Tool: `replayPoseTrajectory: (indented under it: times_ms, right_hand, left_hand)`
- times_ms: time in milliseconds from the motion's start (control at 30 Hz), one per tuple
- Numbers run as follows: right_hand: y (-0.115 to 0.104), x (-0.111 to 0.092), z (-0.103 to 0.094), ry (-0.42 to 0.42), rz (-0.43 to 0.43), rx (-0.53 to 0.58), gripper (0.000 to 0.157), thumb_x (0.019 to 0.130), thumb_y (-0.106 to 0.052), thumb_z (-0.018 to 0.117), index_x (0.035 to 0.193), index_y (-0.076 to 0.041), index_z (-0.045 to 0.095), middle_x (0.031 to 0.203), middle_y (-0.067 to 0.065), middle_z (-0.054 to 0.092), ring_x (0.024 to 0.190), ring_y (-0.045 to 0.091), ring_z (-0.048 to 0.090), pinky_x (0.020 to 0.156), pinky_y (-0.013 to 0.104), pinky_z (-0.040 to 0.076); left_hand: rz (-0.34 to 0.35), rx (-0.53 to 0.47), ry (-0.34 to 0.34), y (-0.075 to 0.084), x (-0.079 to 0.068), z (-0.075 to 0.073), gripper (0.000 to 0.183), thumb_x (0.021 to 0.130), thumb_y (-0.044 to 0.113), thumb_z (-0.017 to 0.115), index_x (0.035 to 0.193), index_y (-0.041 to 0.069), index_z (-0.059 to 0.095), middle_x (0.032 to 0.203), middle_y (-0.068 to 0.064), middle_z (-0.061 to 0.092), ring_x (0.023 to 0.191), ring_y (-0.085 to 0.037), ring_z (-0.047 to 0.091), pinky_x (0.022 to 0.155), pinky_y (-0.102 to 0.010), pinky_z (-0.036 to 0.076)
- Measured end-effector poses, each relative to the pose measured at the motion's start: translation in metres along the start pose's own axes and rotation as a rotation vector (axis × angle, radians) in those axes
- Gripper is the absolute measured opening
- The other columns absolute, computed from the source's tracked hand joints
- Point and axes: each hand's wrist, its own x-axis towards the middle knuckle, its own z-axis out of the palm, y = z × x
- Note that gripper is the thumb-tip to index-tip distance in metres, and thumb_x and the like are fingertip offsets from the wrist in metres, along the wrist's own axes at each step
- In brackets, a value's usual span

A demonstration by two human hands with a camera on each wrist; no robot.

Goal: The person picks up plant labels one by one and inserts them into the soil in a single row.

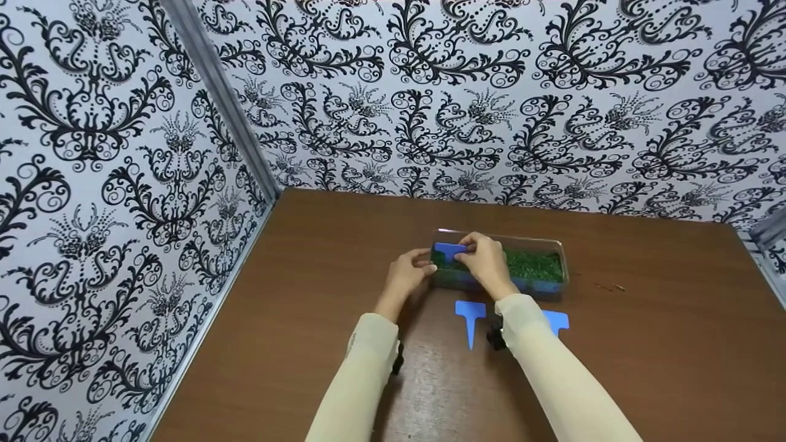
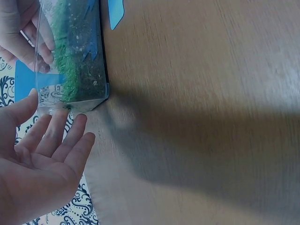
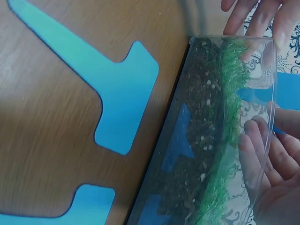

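Note:
A clear rectangular planter box [image 1: 451, 280] holds dark soil and green grass [image 1: 533, 266]. My right hand [image 1: 488, 261] pinches the wide head of a blue T-shaped plant label [image 1: 448, 250] above the grass at the box's left end. In the right wrist view, the stem of that label [image 3: 255, 95] runs down into the grass. My left hand [image 1: 405, 276] is at the box's left end, its extended fingers [image 2: 75, 133] against the end wall and its thumb at the rim. Two more blue labels lie on the table in front of the box, one whole [image 1: 471, 312], another [image 1: 557, 320] partly behind my right sleeve.
The brown wooden table [image 1: 307, 276] meets patterned walls [image 1: 393, 110] at the back and left. Small brown bits [image 1: 614, 286] lie to the right of the box. Blue shapes [image 3: 180, 138] show low on its front wall.

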Motion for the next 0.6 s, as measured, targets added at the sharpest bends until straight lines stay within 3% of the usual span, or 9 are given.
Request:
replayPoseTrajectory:
  times_ms: [600]
  right_hand:
    - [0.003,-0.004,-0.012,0.020,0.001,-0.024,0.018,0.085,-0.012,0.078,0.100,-0.006,0.070,0.102,0.014,0.077,0.095,0.029,0.074,0.086,0.047,0.055]
  left_hand:
    - [0.001,-0.005,0.007,0.000,-0.001,0.002,0.042,0.093,0.014,0.070,0.134,0.009,0.063,0.122,-0.014,0.072,0.117,-0.026,0.068,0.094,-0.037,0.056]
